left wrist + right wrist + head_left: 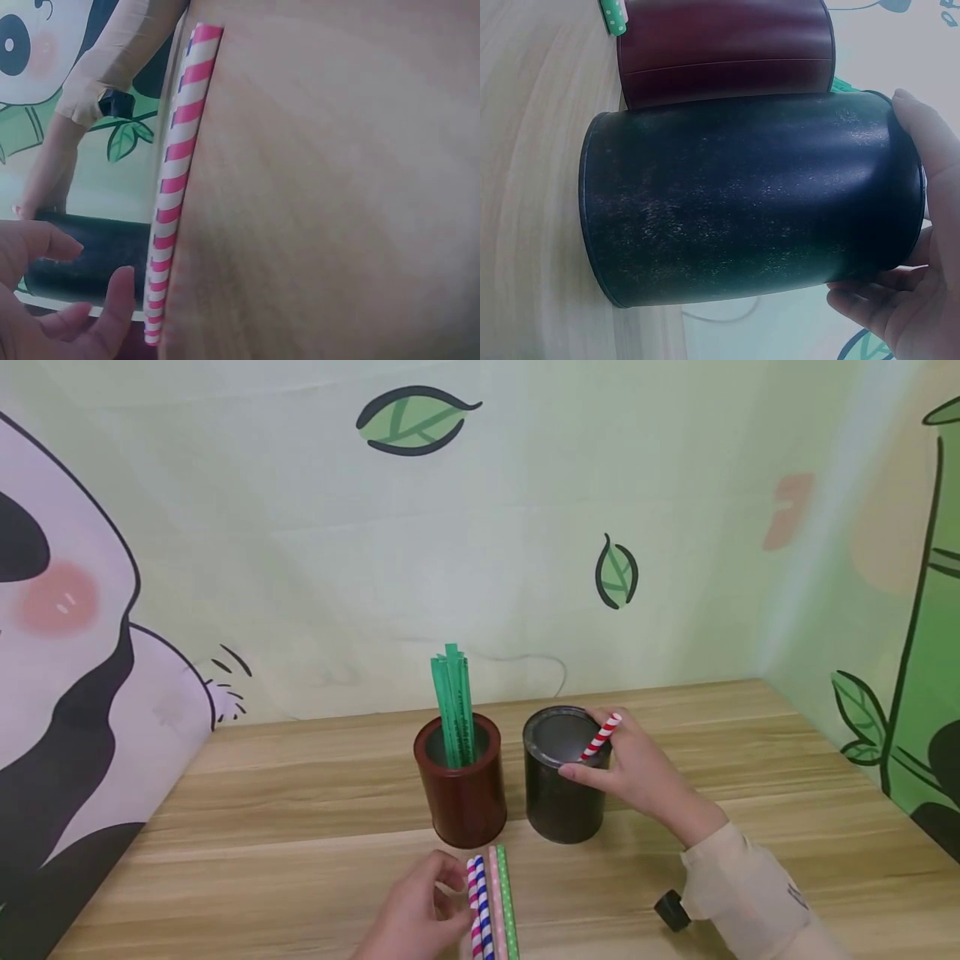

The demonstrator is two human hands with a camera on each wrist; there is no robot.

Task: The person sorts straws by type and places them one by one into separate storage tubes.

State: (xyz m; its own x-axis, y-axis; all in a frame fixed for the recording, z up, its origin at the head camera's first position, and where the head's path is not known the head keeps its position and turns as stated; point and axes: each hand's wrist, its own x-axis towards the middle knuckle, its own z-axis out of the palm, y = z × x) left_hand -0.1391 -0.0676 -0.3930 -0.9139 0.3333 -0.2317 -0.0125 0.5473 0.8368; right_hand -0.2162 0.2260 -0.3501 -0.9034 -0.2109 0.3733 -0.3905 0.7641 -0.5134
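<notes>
My right hand (637,768) is at the rim of a black cylindrical holder (564,802), gripping it with the thumb in front and the fingers behind. A red-and-white striped paper straw (602,737) leans inside that holder, against the rim between thumb and fingers. In the right wrist view the holder (750,202) stands on the table, beside the hand (922,277). Loosely bent, my left hand (423,906) is beside several paper straws lying side by side: pink-striped (475,910), blue-striped (483,902), pink (495,893) and green dotted (507,893). The left wrist view shows its fingertips apart, nothing between them.
Left of the black holder stands a dark red holder (467,806) with a bunch of green strips (453,710) upright in it. The wooden table (300,793) meets a cloth backdrop (300,568) printed with leaves and a panda. A dark object (672,910) is by the right sleeve.
</notes>
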